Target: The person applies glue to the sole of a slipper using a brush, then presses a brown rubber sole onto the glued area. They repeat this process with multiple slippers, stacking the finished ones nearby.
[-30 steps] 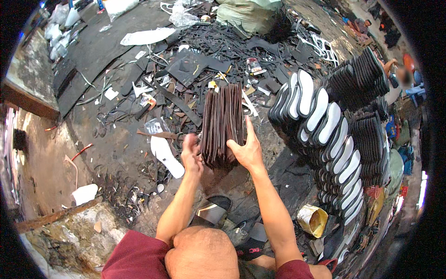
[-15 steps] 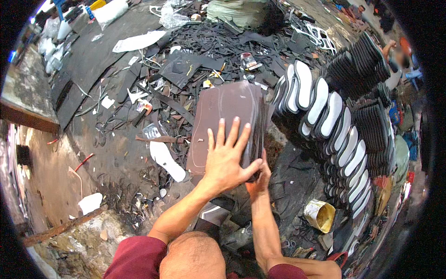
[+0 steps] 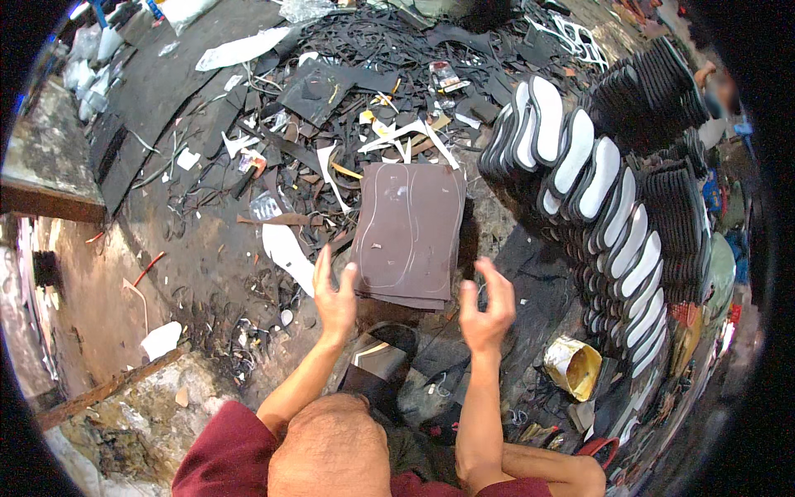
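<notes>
Stack of brown sheets (image 3: 407, 228), earlier on edge, now lies flat. Left hand (image 3: 336, 308) withdrawn from its top face; right hand (image 3: 487, 320) released, standing apart.

Head view: left fisheye of a head-worn pair, facing steeply downward.
The lens sits above the wearer's bare, rounded knee (image 3: 330, 447), nearest at the lower edge; the bare left hand (image 3: 336, 303) and bare right hand (image 3: 489, 315) lie farther out. The flat brown stack of rectangular sheets (image 3: 410, 232) is near picture centre, seen from above; the black-and-white row of sole-shaped pieces (image 3: 598, 178) curves along the right.
</notes>
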Available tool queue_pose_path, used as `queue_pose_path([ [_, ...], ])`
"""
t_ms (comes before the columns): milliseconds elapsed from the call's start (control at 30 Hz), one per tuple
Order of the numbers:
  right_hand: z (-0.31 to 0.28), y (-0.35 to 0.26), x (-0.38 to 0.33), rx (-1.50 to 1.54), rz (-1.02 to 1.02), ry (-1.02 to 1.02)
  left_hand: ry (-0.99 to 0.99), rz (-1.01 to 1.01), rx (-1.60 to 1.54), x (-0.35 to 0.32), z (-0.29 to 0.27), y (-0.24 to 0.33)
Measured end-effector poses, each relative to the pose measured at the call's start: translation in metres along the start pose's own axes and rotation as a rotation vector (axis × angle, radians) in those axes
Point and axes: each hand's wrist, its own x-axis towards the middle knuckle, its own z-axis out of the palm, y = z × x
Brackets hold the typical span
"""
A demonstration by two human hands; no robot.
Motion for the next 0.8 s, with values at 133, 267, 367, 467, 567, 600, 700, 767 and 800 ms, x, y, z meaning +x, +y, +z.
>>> queue_pose_path([
  [133,0.034,-0.061,0.014,-0.183,-0.411,-0.433,-0.280,-0.627,-0.629,-0.013,-0.019,-0.012],
  [267,0.058,-0.053,0.010,-0.414,-0.435,-0.610,-0.348,-0.692,-0.753,-0.003,-0.032,0.033],
  [367,0.065,-0.048,0.011,-0.402,-0.443,-0.549,-0.346,-0.646,-0.710,-0.006,-0.035,0.050],
  [467,0.060,-0.052,0.011,-0.383,-0.384,-0.474,-0.323,-0.639,-0.764,-0.017,-0.041,0.064],
  [567,0.056,-0.058,0.012,-0.380,-0.367,-0.384,-0.313,-0.563,-0.753,-0.026,-0.039,0.066],
  [600,0.049,-0.055,0.015,-0.353,-0.430,-0.376,-0.323,-0.527,-0.733,-0.024,-0.039,0.068],
  [700,0.052,-0.038,0.001,-0.254,-0.482,-0.237,-0.306,-0.358,-0.681,-0.030,-0.027,0.064],
  [767,0.049,-0.029,0.002,-0.229,-0.540,-0.213,-0.256,-0.166,-0.576,-0.032,-0.012,0.037],
  [800,0.048,-0.024,0.002,-0.226,-0.562,-0.190,-0.226,0.168,-0.226,-0.029,-0.007,0.019],
])
